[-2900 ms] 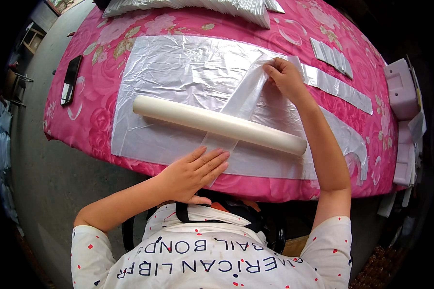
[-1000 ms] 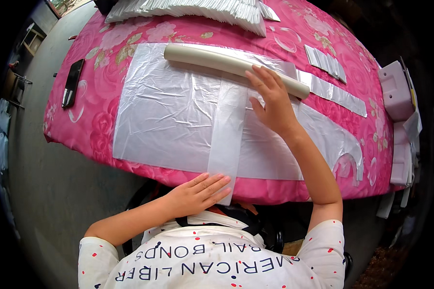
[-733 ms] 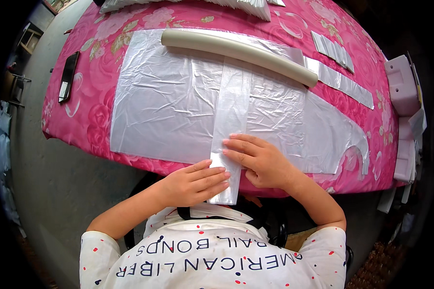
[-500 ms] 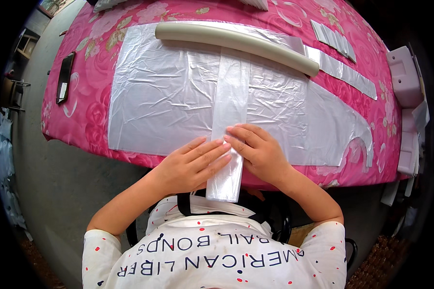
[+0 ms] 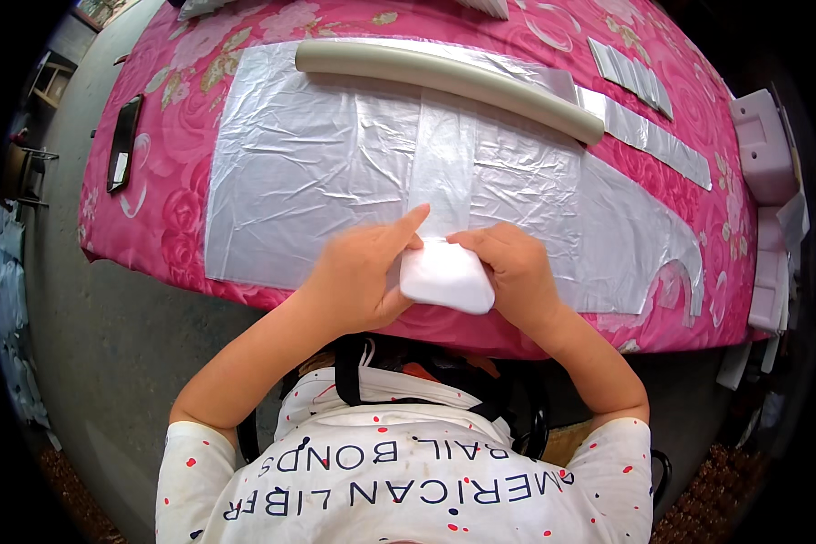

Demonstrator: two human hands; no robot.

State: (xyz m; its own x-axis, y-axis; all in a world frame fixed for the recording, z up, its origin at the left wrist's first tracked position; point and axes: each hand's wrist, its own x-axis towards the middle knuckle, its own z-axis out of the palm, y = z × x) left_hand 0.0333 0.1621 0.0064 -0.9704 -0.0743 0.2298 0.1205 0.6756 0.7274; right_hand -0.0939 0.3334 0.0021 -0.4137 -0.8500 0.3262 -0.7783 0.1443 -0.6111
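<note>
My left hand (image 5: 357, 275) and my right hand (image 5: 520, 276) grip the near end of a narrow folded plastic strip (image 5: 444, 163) from both sides. Between them this end is raised and bent back into a white, rounded fold (image 5: 447, 276). Beyond my fingers the strip runs flat across a stack of thin, silvery-white plastic bags (image 5: 299, 181), wrinkled in the middle. One bag end on the right has a curved cut-out. A long beige tube (image 5: 444, 82) lies across the far part of the bags and the strip's far end.
A pink flowered cloth (image 5: 177, 213) covers the table. Folded plastic strips (image 5: 630, 77) lie at the far right, and another strip (image 5: 653, 140) sits nearer the tube. At the left is a dark narrow tray-like object (image 5: 124, 145). White foam boxes (image 5: 762, 145) stand past the right edge.
The strip's near end, which hung flat over the table edge, is now lifted and folded back. My hands went from lying flat on it to gripping its sides.
</note>
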